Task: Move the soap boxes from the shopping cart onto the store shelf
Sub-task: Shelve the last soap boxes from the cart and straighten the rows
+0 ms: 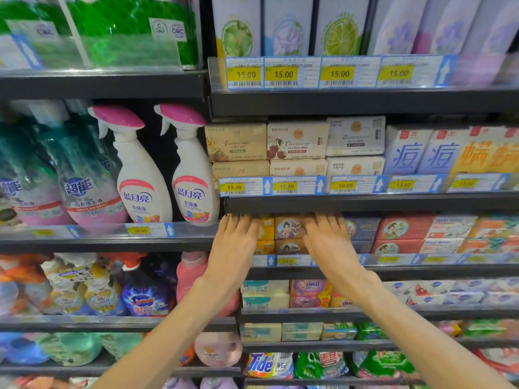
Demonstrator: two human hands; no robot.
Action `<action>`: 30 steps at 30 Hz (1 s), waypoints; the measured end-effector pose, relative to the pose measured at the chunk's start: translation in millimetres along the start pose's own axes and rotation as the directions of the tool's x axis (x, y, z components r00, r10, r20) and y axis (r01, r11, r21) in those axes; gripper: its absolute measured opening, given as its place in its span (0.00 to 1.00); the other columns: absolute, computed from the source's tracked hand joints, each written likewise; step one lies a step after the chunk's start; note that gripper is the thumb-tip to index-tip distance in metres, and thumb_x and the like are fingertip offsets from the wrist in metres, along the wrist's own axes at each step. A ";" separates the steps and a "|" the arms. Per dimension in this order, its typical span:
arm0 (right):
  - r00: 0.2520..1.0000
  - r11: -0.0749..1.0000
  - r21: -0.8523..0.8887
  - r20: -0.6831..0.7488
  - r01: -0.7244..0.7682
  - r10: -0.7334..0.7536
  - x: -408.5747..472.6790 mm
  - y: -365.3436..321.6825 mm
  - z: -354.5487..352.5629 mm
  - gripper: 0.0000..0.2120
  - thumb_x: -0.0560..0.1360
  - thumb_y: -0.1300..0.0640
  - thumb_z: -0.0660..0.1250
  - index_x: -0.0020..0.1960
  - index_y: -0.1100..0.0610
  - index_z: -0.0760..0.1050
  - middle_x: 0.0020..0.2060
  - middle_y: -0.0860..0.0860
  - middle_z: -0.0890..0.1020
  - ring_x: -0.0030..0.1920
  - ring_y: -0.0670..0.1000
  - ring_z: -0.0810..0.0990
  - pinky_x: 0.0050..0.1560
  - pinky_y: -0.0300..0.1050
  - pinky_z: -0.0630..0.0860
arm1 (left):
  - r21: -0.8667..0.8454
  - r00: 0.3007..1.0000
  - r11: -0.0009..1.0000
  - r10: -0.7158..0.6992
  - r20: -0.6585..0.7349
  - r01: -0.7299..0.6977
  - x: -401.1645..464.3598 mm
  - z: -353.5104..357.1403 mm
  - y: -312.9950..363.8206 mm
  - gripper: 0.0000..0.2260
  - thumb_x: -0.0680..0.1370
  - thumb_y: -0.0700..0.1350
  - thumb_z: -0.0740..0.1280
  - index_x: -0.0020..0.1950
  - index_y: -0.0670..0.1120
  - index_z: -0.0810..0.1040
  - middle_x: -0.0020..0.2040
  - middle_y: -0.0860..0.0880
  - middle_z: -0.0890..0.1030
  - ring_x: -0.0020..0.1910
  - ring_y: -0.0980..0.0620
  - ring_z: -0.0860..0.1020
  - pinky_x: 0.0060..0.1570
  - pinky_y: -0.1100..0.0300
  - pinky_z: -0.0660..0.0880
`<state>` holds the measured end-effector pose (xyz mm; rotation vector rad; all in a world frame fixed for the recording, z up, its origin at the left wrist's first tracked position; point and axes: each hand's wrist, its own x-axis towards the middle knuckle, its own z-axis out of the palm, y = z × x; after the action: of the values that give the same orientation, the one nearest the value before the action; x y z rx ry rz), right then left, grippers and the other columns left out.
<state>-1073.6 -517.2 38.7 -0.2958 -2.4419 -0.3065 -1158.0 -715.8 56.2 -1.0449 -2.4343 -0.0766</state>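
Both my hands reach into the soap shelf at mid-height. My left hand lies flat with straight fingers against the yellow soap boxes at the row's left end. My right hand also has straight fingers and presses on the orange-brown soap boxes with a lady's portrait. Fingertips of both hands vanish under the shelf above. Neither hand grips a box. The shopping cart is out of sight.
Cream soap packs fill the shelf above, behind price tags. Red soap boxes sit to the right. White spray bottles stand on the left bay. Detergent bags and more soaps fill the lower shelves.
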 end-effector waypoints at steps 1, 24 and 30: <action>0.999 1.000 -0.021 0.033 -0.011 0.012 2.6 1.8 1.2 0.18 0.68 0.61 0.76 0.56 0.62 0.79 0.50 0.63 0.81 0.52 0.66 0.80 0.60 0.64 0.74 | 0.014 1.000 1.000 0.009 0.019 -0.009 2.1 0.0 -1.0 0.26 0.65 0.36 0.77 0.62 0.43 0.76 0.57 0.42 0.80 0.57 0.39 0.76 0.64 0.45 0.71; 0.998 0.996 0.073 0.041 -0.059 0.056 3.7 5.2 3.2 0.15 0.77 0.55 0.68 0.62 0.61 0.78 0.59 0.61 0.78 0.63 0.66 0.73 0.68 0.66 0.66 | -0.011 0.993 0.998 -0.058 -0.107 0.058 3.0 12.6 10.0 0.18 0.70 0.34 0.72 0.59 0.42 0.74 0.59 0.40 0.77 0.59 0.38 0.73 0.64 0.45 0.68; 0.996 0.992 0.097 0.051 -0.079 0.074 5.0 7.1 -3.5 0.12 0.77 0.55 0.67 0.56 0.61 0.80 0.55 0.62 0.80 0.60 0.67 0.75 0.66 0.66 0.67 | -0.032 0.986 0.999 -0.039 -0.159 0.034 6.1 9.4 6.0 0.16 0.71 0.34 0.71 0.57 0.42 0.76 0.55 0.41 0.79 0.56 0.38 0.75 0.59 0.46 0.72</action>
<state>-1073.3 -510.8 45.5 -0.3557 -2.4756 -0.1457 -1161.2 -705.2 49.9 -0.9677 -2.3134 -0.2012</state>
